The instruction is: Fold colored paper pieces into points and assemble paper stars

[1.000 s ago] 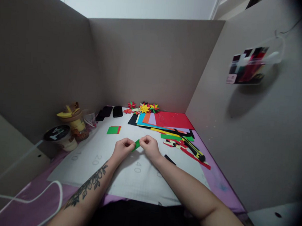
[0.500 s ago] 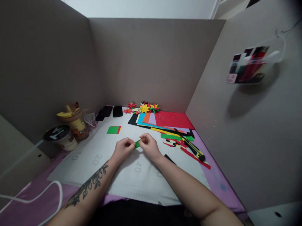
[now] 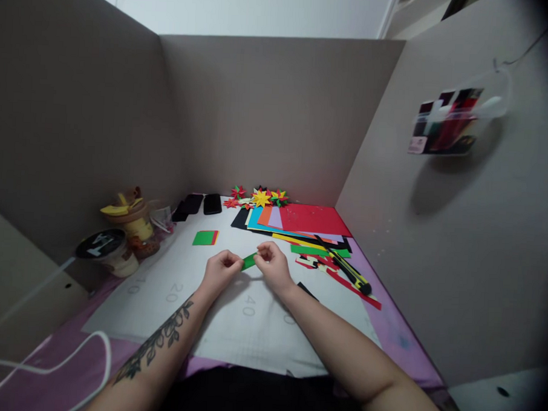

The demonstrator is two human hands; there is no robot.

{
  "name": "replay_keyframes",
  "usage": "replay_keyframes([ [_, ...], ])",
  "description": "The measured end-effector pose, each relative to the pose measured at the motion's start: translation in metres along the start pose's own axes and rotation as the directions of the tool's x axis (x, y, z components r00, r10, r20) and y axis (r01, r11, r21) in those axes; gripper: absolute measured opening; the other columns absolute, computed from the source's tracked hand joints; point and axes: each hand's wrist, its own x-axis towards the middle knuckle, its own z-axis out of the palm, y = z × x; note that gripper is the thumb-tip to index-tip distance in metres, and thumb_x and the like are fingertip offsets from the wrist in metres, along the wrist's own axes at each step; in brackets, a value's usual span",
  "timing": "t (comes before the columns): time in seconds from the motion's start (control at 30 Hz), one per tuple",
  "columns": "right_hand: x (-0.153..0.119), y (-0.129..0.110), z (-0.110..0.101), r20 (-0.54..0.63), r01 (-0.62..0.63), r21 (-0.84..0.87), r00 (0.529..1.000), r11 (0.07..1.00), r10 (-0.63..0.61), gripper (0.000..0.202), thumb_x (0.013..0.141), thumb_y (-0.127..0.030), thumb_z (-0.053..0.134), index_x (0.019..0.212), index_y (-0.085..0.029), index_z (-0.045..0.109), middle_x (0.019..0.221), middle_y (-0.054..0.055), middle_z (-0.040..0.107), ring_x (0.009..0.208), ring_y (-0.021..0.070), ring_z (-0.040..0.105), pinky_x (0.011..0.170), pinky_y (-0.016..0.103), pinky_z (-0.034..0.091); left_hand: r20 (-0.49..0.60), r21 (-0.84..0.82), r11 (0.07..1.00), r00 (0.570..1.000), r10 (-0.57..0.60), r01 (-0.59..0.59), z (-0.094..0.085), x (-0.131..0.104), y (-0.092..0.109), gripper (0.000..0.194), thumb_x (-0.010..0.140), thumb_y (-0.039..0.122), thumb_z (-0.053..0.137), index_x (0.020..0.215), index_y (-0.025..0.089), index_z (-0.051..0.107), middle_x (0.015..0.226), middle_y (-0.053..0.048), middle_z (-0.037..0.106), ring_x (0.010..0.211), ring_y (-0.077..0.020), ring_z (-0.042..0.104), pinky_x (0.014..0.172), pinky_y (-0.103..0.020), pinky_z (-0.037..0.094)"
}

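Between my two hands is a small piece of green paper [image 3: 249, 261], narrow and apparently folded. My left hand [image 3: 221, 270] pinches its left end between thumb and fingers. At the other end my right hand [image 3: 272, 265] grips it, fingers curled. Both hands are above the white sheet that covers the table. Farther left lies a stack of square papers [image 3: 204, 237], green on top with red and yellow edges showing. Paper stars [image 3: 262, 198] in yellow, red and green stand against the back wall.
Coloured sheets [image 3: 312, 219] lie at the back right, with a yellow-and-black utility knife [image 3: 350, 271] and paper scraps [image 3: 317, 262] in front. Tubs [image 3: 111, 250] and a plastic cup [image 3: 160, 214] line the left side. A clear container [image 3: 448, 122] hangs on the right wall.
My hands have drawn slightly apart, and more of the green paper shows between them. The view has shifted slightly; the other things on the table stay in place.
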Motion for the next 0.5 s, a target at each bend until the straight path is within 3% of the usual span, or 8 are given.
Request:
replay_keyframes([
  [0.13, 0.0004, -0.0011, -0.0013, -0.007, 0.000, -0.017, 1.000, 1.000, 0.000, 0.018, 0.071, -0.019, 0.055, 0.089, -0.019, 0.052, 0.073, -0.001, 0.056, 0.068, 0.0141, 0.055, 0.065, 0.026, 0.045, 0.064, -0.039, 0.998, 0.997, 0.045, -0.042, 0.0001, 0.0007, -0.0014, 0.012, 0.069, 0.025, 0.061, 0.072, 0.017, 0.053, 0.062, 0.003, 0.059, 0.056, -0.0101, 0.054, 0.054, -0.020, 0.041],
  [0.27, 0.0004, -0.0028, -0.0034, 0.007, 0.008, -0.050, 1.000, 0.999, -0.008, 0.017, 0.072, -0.019, 0.053, 0.089, -0.020, 0.052, 0.074, 0.000, 0.057, 0.069, 0.0147, 0.055, 0.067, 0.028, 0.045, 0.143, 0.037, 0.995, 0.986, 0.084, -0.090, -0.0010, 0.0006, -0.0039, 0.011, 0.070, 0.023, 0.060, 0.078, 0.017, 0.056, 0.069, 0.001, 0.062, 0.062, -0.0117, 0.057, 0.059, -0.022, 0.043],
  [0.5, -0.0021, -0.0007, 0.0024, 0.108, -0.076, 0.001, 0.991, 0.997, 0.075, 0.049, 0.065, -0.018, 0.060, 0.111, -0.021, 0.043, 0.074, -0.003, 0.057, 0.072, 0.0152, 0.057, 0.071, 0.029, 0.044, 0.069, -0.022, 1.000, 0.998, 0.016, -0.014, -0.0017, 0.0015, -0.0027, 0.013, 0.069, 0.025, 0.062, 0.077, 0.016, 0.056, 0.067, 0.001, 0.062, 0.061, -0.0120, 0.058, 0.058, -0.021, 0.043],
])
